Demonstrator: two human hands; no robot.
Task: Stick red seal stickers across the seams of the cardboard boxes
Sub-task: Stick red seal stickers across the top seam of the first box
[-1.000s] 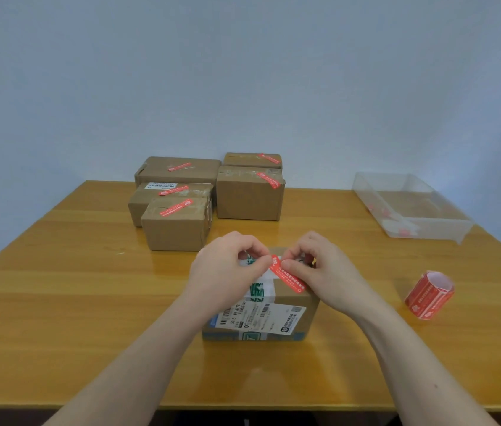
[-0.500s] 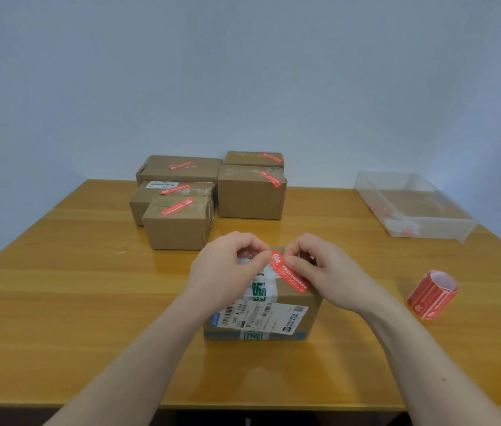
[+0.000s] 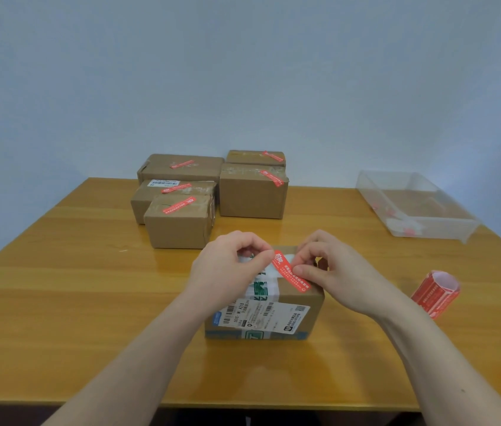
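On the wooden table (image 3: 58, 302), the red seal sticker (image 3: 289, 270) lies diagonally across the taped seam of the near cardboard box (image 3: 301, 305), its far end pinched by the left hand (image 3: 227, 269), its middle pinched by the right hand (image 3: 335, 272).

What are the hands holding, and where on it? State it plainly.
A red seal sticker over the near cardboard box: left hand pinches its upper-left end, right hand pinches its middle.
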